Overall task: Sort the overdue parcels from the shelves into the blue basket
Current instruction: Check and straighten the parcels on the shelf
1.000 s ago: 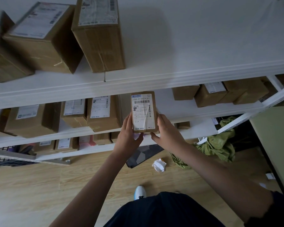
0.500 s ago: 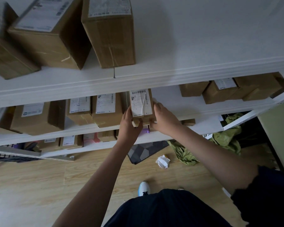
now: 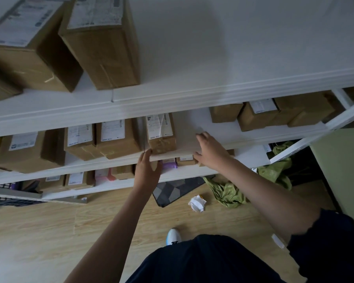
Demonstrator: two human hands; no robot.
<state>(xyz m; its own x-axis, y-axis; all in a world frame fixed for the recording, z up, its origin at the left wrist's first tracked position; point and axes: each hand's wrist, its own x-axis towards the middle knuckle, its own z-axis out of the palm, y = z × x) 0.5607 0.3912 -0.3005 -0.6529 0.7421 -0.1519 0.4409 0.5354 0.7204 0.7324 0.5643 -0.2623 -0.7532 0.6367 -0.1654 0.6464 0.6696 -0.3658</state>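
White shelves point(image 3: 172, 103) in tiers, seen from above. No blue basket is in view.

Top shelf: large cartons stand at the left end, labels up; the nearest point(image 3: 102, 41) sits close to the front edge. Labels face up, presumably so dates can be read without lifting anything.

Middle shelf: a row of boxes point(image 3: 110, 137) along the left half, labels up, fronts near the front edge. A second group point(image 3: 274, 113) lies toward the right end, further back. Bare board between them.

Small parcel point(image 3: 160, 132) stands at the right end of the left row, right at the front edge, label up, long side running back. Judgement: set down in line with its neighbours, so probably not overdue.

Left hand point(image 3: 148, 168) is below the front edge, fingers relaxed and spread, fingertips at the lip just under the parcel; it holds nothing. Whether it touches the box I cannot tell.

Right hand point(image 3: 209, 151) lies over the bare stretch of the middle shelf, just right of the parcel and apart from it, fingers loosely extended, empty.

Floor: green cloth point(image 3: 229, 193) and crumpled paper point(image 3: 197, 203) below the shelves.
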